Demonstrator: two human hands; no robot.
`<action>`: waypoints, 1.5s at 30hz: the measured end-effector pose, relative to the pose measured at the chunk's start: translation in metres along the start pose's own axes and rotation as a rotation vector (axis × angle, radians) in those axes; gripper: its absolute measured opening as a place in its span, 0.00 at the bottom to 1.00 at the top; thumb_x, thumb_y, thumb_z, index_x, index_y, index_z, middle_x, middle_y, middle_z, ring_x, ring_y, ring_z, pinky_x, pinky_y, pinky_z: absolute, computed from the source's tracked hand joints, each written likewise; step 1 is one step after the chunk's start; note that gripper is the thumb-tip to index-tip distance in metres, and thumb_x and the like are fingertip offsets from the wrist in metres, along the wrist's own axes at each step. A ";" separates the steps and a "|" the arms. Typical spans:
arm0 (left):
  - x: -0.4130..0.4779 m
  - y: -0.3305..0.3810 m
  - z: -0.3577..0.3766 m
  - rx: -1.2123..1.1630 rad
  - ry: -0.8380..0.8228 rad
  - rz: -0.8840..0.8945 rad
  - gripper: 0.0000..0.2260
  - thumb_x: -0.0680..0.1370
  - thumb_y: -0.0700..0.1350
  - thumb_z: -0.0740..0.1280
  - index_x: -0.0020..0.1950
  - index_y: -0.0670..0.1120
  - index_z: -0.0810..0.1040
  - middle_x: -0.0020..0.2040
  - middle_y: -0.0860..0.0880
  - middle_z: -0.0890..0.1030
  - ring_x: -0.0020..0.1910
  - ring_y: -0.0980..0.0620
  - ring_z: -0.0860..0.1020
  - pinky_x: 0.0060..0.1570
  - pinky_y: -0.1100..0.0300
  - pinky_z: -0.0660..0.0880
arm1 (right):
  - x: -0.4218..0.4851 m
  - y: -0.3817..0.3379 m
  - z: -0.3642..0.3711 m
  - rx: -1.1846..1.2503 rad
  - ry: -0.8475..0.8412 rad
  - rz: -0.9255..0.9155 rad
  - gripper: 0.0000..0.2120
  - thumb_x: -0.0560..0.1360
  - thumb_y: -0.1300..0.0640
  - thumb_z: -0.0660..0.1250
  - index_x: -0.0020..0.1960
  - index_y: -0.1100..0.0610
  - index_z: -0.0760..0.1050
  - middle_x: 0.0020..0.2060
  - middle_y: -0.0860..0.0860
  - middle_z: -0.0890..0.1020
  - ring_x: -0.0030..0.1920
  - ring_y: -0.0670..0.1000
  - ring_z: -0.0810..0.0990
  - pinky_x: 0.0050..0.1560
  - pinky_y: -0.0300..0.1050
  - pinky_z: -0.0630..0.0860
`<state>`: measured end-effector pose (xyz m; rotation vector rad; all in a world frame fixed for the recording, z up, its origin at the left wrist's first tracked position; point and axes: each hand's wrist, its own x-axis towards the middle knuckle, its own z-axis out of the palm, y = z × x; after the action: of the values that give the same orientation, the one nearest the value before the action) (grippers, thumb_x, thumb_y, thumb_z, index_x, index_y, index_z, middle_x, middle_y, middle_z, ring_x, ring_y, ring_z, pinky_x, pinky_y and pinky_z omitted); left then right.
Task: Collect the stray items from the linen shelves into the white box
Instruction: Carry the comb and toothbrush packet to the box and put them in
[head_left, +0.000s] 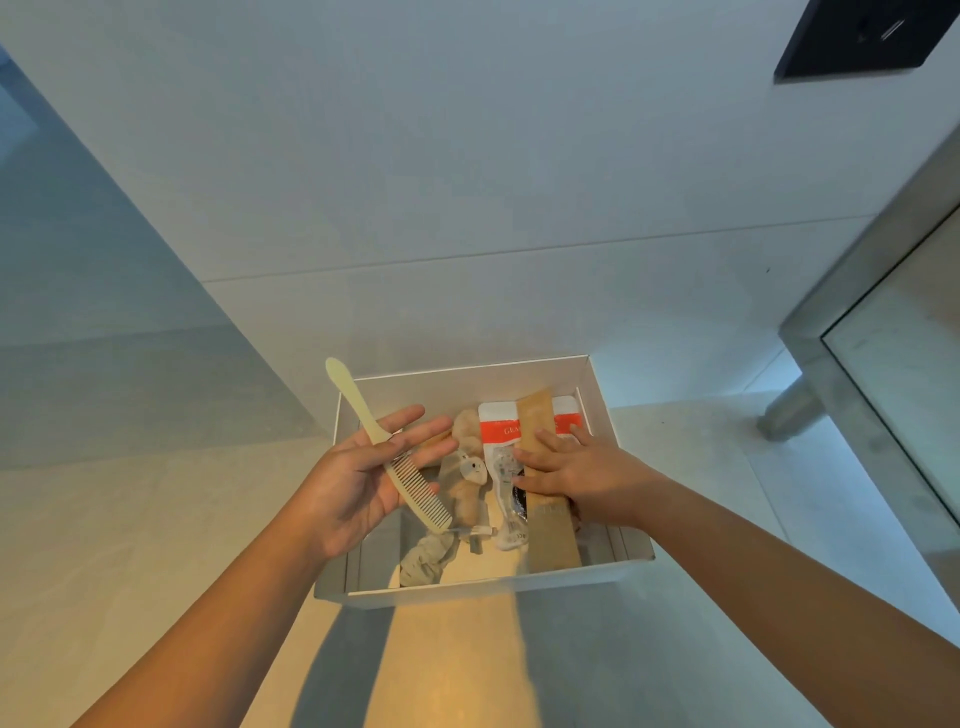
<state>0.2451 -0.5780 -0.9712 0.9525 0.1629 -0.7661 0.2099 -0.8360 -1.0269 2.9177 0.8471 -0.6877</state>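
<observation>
A white wall (467, 156) fills the upper view, with a pale counter (130, 545) below it. A metal-framed mirror (852, 280) stands at the right and a black panel (857, 36) is fixed to the wall at the top right.

The white box (483, 590) sits on the counter against the wall. The right hand (582, 473) lies palm down inside it, fingers spread flat on a long tan sachet (553, 540) and a red-and-white packet (498, 428).

The left hand (358, 478) hovers palm up over the box's left edge, fingers nearly straight. A cream comb (410, 480) lies across them, handle pointing away.

Between the hands, a beige plush toy (470, 470) and a grey scrunchie (423, 561) lie in the box.
</observation>
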 end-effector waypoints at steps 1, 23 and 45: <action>0.001 -0.001 0.001 0.006 -0.007 -0.004 0.18 0.76 0.35 0.56 0.66 0.41 0.68 0.60 0.39 0.78 0.57 0.41 0.78 0.52 0.42 0.75 | -0.001 -0.001 0.000 -0.002 0.009 0.007 0.32 0.78 0.63 0.61 0.75 0.45 0.52 0.76 0.47 0.48 0.75 0.55 0.40 0.71 0.57 0.37; 0.005 -0.012 0.061 0.760 -0.245 -0.124 0.16 0.81 0.37 0.56 0.69 0.40 0.67 0.62 0.44 0.77 0.58 0.49 0.78 0.58 0.58 0.74 | -0.028 -0.054 -0.099 1.730 0.628 -0.046 0.23 0.73 0.67 0.65 0.66 0.55 0.68 0.58 0.51 0.78 0.59 0.46 0.77 0.56 0.39 0.75; 0.014 -0.019 0.044 0.840 0.132 0.127 0.18 0.79 0.33 0.58 0.67 0.47 0.69 0.54 0.56 0.77 0.53 0.63 0.75 0.46 0.75 0.72 | -0.025 -0.019 -0.010 0.777 0.322 0.016 0.23 0.78 0.67 0.58 0.68 0.47 0.63 0.71 0.43 0.54 0.75 0.47 0.47 0.74 0.54 0.50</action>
<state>0.2339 -0.6266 -0.9641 1.7928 -0.1222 -0.6530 0.1849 -0.8307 -1.0054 3.8082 0.6777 -0.6686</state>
